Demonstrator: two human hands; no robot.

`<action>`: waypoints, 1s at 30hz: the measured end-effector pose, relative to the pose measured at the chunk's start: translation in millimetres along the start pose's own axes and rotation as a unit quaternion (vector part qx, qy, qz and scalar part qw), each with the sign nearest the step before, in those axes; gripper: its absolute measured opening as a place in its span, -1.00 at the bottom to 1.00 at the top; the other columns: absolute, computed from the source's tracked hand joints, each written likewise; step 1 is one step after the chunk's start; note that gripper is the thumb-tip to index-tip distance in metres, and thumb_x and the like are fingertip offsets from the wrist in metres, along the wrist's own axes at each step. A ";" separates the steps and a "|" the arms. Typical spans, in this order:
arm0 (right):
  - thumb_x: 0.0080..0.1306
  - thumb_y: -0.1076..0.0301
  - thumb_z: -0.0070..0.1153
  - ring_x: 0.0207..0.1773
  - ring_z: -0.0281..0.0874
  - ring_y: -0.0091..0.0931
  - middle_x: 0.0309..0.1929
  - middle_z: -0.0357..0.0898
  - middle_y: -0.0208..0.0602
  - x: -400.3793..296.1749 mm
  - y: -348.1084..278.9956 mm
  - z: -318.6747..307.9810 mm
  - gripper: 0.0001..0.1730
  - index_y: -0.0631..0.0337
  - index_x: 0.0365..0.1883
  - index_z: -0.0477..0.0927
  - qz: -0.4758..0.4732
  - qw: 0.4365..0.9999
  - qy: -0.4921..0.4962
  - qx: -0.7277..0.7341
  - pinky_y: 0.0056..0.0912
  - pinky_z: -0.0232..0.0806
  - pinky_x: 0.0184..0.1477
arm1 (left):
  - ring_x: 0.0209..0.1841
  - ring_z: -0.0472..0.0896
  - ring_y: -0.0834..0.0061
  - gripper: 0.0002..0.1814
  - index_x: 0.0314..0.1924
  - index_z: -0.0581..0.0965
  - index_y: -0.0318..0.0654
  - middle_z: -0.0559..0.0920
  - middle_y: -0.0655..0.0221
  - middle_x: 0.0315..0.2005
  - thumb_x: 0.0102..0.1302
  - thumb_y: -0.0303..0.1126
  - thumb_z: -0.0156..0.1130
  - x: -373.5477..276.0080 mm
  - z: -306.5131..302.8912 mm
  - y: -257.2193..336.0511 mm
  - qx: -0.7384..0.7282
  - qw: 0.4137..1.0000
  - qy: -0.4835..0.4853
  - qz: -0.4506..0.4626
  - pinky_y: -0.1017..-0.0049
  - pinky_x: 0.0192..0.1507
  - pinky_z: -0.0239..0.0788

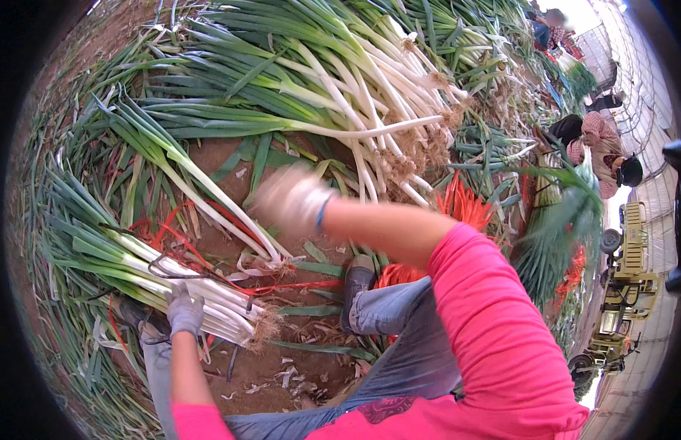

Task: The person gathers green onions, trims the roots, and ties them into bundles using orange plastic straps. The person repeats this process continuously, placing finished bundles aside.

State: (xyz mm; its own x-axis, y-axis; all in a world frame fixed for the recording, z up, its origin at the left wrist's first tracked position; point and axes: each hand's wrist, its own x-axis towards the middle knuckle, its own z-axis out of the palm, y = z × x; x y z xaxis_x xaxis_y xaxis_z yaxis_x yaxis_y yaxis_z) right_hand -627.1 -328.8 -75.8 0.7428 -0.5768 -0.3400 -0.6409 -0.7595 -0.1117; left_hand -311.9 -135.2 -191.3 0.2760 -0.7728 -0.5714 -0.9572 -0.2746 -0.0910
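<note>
My left hand (185, 311), in a pale work glove, rests on the white stalks of a bundle of large green onions (208, 297) at the lower left. Dark ties lie across this bundle, and a red plastic strip runs beside and under it. My right hand (293, 201), gloved in white and blurred by motion, is over the soil in the middle; whether it holds anything cannot be told. Two separate onions (225, 214) lie left of it and above the bundle. A big pile of onions (362, 104), roots towards the right, lies beyond my right hand.
Red plastic strips (464, 206) lie near my right forearm. Cut leaves cover the ground at left. At right stand upright onion bundles (555, 231), a person in a checked top (599, 137) and a yellow cargo vehicle (621, 286). Other people are at the far top right.
</note>
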 end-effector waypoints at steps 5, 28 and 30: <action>0.40 0.31 -0.10 0.01 0.61 -0.19 0.00 0.59 -0.03 -86.6 188.3 21.6 -0.43 0.13 0.37 0.19 0.361 0.926 0.023 -0.108 0.06 0.46 -0.02 | -0.19 0.62 0.00 -0.60 -0.22 0.61 -0.33 0.65 -0.01 -0.33 0.31 -0.09 0.10 -60.2 -84.9 43.7 -0.063 0.986 -0.109 0.109 0.15 -0.04 0.40; 0.28 0.04 0.04 0.57 -0.28 -0.13 0.54 -0.30 -0.01 -37.4 173.6 52.1 -0.01 0.20 0.50 -0.21 0.427 0.903 0.000 0.045 -0.07 -0.13 0.48 | -0.48 0.54 0.52 -0.79 -0.23 0.45 -0.16 0.56 0.41 -0.44 0.43 -0.18 0.10 -29.3 -13.9 253.1 -0.882 0.365 -0.198 -0.221 0.52 -0.44 0.45; 0.23 0.08 0.09 0.58 -0.35 -0.15 0.55 -0.40 -0.04 -28.7 187.5 74.6 0.05 0.14 0.51 -0.25 0.463 0.884 0.055 0.036 0.02 -0.15 0.47 | -0.48 0.53 0.53 -0.75 -0.17 0.47 -0.17 0.55 0.43 -0.43 0.43 -0.14 0.09 -40.9 -20.3 243.9 -0.875 0.410 -0.160 -0.201 0.54 -0.46 0.45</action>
State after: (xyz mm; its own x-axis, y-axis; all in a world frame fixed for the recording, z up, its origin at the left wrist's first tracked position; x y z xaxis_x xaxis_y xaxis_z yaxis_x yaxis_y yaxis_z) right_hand -783.1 -432.2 -156.6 -0.0940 -0.9697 -0.2254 -0.9918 0.0716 0.1057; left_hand -554.9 -182.3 -173.6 0.0881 -0.4255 -0.9007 0.7654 -0.5497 0.3346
